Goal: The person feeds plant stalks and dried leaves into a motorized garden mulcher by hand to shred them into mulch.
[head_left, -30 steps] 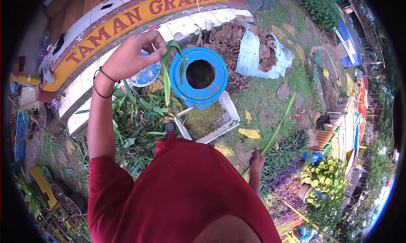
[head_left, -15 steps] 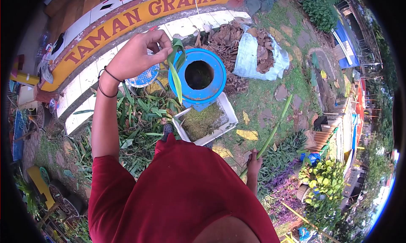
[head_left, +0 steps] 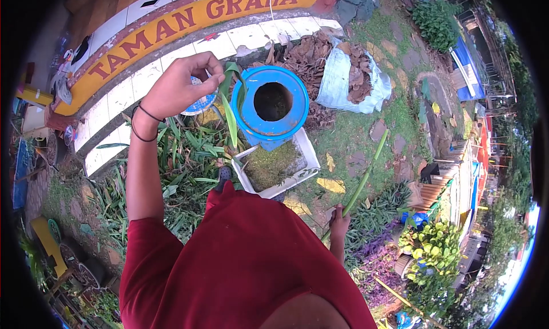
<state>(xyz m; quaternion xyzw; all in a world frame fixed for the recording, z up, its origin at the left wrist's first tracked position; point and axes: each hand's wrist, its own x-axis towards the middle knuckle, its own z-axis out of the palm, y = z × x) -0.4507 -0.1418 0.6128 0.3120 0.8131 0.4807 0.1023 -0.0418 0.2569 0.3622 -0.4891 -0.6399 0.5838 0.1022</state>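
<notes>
My left hand (head_left: 191, 83) is raised beside the blue barrel (head_left: 243, 108), its thumb and fingers pinched at a long green leaf (head_left: 230, 111). The leaf hangs bent along the barrel's left rim. A round opening in the barrel's top shows a dark inside. Low on the right, my right hand (head_left: 339, 221) is closed round a long green stalk (head_left: 366, 177), which slants up and away. A white square tray (head_left: 311, 151) with mossy, greenish matter in it lies between my body and the barrel. Behind my left wrist, a blue round lid (head_left: 200, 104) is partly hidden.
A pale blue sack (head_left: 331, 83) of dry brown leaves lies right of the barrel. Cut green leaves (head_left: 183, 157) are heaped on the left. A tiled ledge (head_left: 246, 40) with a yellow lettered wall (head_left: 194, 20) runs behind. Purple plants (head_left: 380, 260) grow at lower right.
My left hand has shifted slightly left and down, and the leaf with it. The barrel and tray sit slightly further right in view. My right hand still grips the stalk.
</notes>
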